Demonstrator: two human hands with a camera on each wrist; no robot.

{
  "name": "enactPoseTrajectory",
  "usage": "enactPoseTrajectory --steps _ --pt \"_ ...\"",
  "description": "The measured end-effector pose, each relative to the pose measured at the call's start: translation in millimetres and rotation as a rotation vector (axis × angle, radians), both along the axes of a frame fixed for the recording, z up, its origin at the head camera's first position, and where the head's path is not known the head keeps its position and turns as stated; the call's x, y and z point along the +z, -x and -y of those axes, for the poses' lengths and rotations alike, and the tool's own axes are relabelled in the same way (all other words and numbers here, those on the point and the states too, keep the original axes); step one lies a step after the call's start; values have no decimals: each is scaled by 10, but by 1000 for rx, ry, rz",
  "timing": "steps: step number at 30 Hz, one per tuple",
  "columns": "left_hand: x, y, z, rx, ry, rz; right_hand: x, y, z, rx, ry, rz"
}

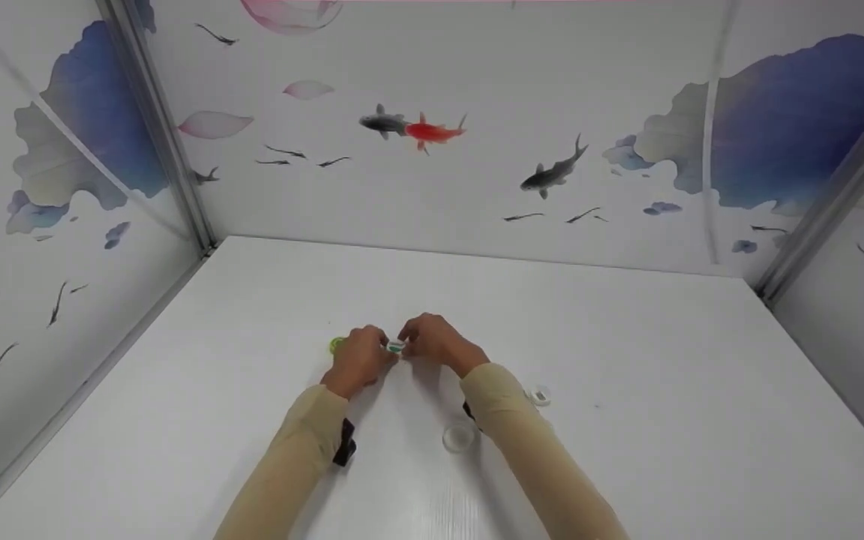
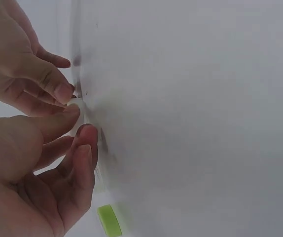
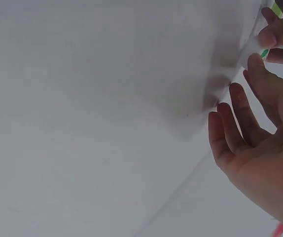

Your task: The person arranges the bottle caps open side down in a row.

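Observation:
Between both hands, a small white piece with a green mark [image 1: 395, 347] is held just over the white table. My left hand [image 1: 361, 358] pinches it between thumb and fingers, with the thumb along its side in the left wrist view. From the other end, my right hand [image 1: 436, 341] pinches it with thumb and forefinger; its other fingers spread loosely in the right wrist view. Much of the white piece [image 3: 251, 52] is hidden by fingertips. A bright green round item [image 1: 336, 344] lies just left of my left hand, its green edge [image 2: 109, 220] showing below the fingers.
A clear round dish-like piece [image 1: 459, 436] lies on the table [image 1: 627, 337] between the forearms. Beside the right sleeve is a small white round item [image 1: 541, 395]. Printed wall panels [image 1: 432, 195] with fish and leaves enclose the table at the back and sides.

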State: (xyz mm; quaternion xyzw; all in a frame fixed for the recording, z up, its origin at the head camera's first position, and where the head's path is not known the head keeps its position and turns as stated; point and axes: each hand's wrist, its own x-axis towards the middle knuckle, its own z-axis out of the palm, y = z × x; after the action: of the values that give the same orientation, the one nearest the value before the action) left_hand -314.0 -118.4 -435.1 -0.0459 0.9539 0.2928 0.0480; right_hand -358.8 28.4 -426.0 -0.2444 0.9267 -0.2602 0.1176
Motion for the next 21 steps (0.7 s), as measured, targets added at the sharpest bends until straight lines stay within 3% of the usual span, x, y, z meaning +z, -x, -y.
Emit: enactPoseTrajectory --steps 4,10,16,21 --pt "22 31 -55 32 -16 34 -7 11 -12 -4 -11 -28" --pt "114 -3 -107 -6 -60 18 34 -11 -98 9 -27 -41" --pt "285 -186 -49 -111 -116 -60 199 -159 -257 75 -48 -85" --pt "347 -383 27 -156 -239 -84 256 -358 -374 133 8 -120"
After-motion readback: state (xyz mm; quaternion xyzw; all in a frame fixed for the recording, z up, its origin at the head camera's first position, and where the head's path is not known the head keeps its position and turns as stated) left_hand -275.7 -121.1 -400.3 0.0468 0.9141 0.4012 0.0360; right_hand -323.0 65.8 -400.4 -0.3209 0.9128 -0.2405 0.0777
